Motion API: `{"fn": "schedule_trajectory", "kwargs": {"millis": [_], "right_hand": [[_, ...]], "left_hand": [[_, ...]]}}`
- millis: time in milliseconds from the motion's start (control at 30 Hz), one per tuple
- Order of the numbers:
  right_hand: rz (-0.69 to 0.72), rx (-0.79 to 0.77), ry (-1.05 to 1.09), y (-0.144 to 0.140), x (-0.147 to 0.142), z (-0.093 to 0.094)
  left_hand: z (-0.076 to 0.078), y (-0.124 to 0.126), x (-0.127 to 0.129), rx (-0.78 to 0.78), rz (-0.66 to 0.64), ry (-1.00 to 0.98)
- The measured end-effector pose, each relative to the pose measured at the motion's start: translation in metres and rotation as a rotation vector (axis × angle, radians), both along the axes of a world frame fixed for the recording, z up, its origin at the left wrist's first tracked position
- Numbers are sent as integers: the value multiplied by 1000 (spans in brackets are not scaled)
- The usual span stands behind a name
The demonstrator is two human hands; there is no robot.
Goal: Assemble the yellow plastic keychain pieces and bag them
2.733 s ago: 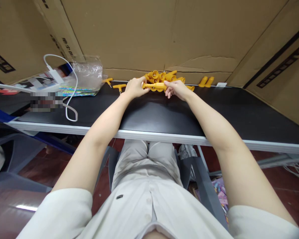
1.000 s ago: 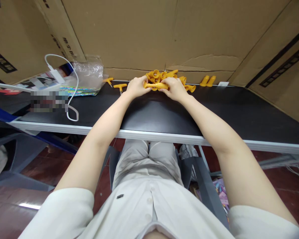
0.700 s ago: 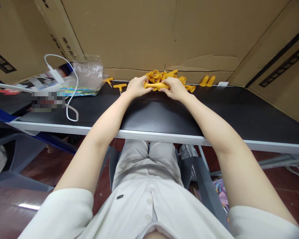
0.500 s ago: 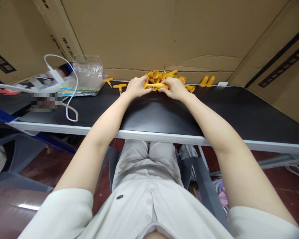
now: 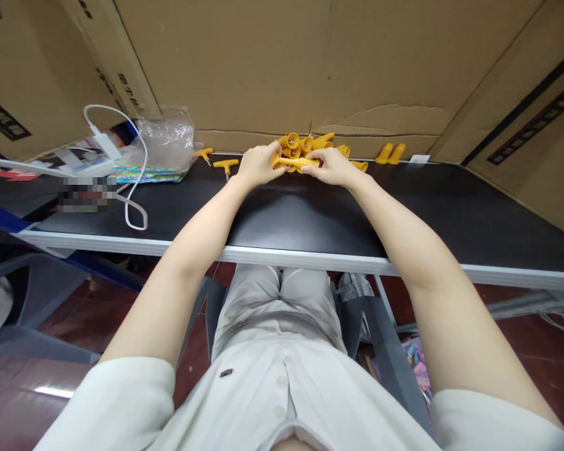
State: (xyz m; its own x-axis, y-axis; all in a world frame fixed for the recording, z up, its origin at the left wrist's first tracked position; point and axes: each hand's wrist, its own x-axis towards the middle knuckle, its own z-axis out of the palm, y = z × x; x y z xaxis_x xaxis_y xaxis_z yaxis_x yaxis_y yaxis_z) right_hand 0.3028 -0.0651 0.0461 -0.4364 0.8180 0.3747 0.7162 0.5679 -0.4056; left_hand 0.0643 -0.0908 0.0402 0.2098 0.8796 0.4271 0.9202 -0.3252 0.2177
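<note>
Above the black table my left hand (image 5: 260, 165) and my right hand (image 5: 333, 166) face each other, fingers closed on the two ends of one yellow corkscrew. My left hand pinches its handle end, mostly hidden by the fingers. A narrow, spiral-looking stretch shows between the hands. In my right fingers is the tapered yellow sleeve (image 5: 304, 162). Right behind the hands lies a pile of yellow flared sleeves (image 5: 293, 140). Left of my left hand rest two T-handled corkscrews, one nearer (image 5: 226, 165) and one farther (image 5: 203, 153), with metal spirals.
Two yellow sleeves (image 5: 391, 153) stand upright at the back right, beside a small white block (image 5: 420, 159). A clear plastic bag (image 5: 165, 141) and a white cable (image 5: 144, 164) occupy the left. Cardboard (image 5: 263, 69) walls the rear; a metal edge (image 5: 305, 257) runs along the front.
Between my hands, the narrow spiral-looking stretch of the corkscrew shows more plainly now. My right hand has shifted very slightly right; my left hand has stayed in place.
</note>
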Motion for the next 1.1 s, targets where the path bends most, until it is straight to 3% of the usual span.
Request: {"fn": "schedule_trajectory", "kwargs": {"millis": [167, 600, 833, 1100], "right_hand": [[-19, -96, 105, 1, 1, 1], [15, -181, 274, 9, 3, -3], [-4, -174, 449, 15, 3, -7], [-161, 31, 633, 48, 34, 0]], "left_hand": [[-2, 4, -1, 40, -23, 11], [1, 3, 2, -14, 11, -23], [-1, 9, -8, -3, -32, -100], [-3, 17, -33, -36, 195, -194]]}}
